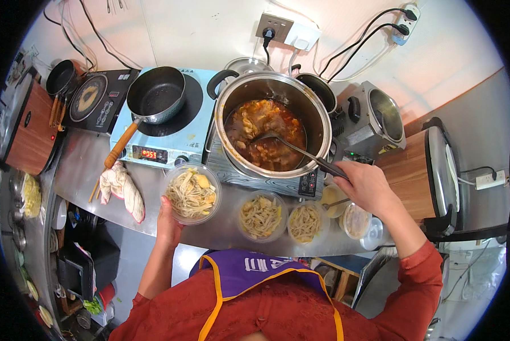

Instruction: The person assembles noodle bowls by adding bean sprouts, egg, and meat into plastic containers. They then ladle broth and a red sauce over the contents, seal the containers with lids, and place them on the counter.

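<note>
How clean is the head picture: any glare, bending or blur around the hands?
Head view: the left hand and right hand look fairly sharp; head view: soft highlights on the steel counter and the pot's inner wall; head view: straight edges bow toward the rim, corners are black, and clutter at the far left looks softer.

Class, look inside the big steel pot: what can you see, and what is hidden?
Inside the pot: lumpy reddish stew, with a ladle dipped in. The stew covers the pot's bottom.
</note>
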`<control>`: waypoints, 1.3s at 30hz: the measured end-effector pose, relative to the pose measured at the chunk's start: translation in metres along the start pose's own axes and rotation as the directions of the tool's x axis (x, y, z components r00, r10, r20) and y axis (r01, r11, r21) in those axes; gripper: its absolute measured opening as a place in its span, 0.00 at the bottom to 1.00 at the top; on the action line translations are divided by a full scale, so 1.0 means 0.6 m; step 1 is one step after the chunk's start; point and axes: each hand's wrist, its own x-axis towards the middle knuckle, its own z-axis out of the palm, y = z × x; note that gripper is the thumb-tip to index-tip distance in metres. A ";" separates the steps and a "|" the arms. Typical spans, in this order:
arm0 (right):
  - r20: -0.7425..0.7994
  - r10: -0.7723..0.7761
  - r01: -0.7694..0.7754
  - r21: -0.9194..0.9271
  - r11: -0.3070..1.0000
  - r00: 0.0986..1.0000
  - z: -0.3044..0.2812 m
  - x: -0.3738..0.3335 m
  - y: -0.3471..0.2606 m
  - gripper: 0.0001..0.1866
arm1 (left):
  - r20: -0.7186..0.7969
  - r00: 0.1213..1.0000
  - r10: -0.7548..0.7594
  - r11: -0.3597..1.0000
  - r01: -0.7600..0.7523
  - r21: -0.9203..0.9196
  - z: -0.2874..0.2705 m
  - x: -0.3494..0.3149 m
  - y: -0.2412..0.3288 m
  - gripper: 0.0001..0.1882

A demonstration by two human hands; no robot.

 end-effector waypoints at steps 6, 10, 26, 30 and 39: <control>0.128 0.215 -0.238 0.214 0.947 0.968 -0.010 0.015 -0.020 0.12 | 0.103 0.995 -0.008 0.996 0.017 -0.085 0.015 0.009 0.040 0.30; 0.529 0.327 -0.622 0.648 0.440 0.783 -0.001 0.065 -0.025 0.12 | 0.115 0.992 -0.051 0.993 0.063 -0.100 0.015 0.012 0.055 0.28; 0.607 0.168 -0.542 0.779 -0.315 0.777 0.041 0.032 -0.056 0.13 | 0.220 0.974 0.052 0.992 -0.026 -0.122 0.055 0.045 0.076 0.36; 0.559 0.177 -0.486 0.809 -0.331 0.810 0.039 0.010 -0.051 0.14 | 0.205 0.969 0.138 0.980 -0.103 -0.172 0.084 0.049 0.078 0.35; 0.558 0.188 -0.464 0.800 -0.381 0.808 -0.020 -0.035 -0.084 0.19 | 0.211 0.958 0.193 0.963 -0.144 -0.227 0.092 0.055 0.079 0.36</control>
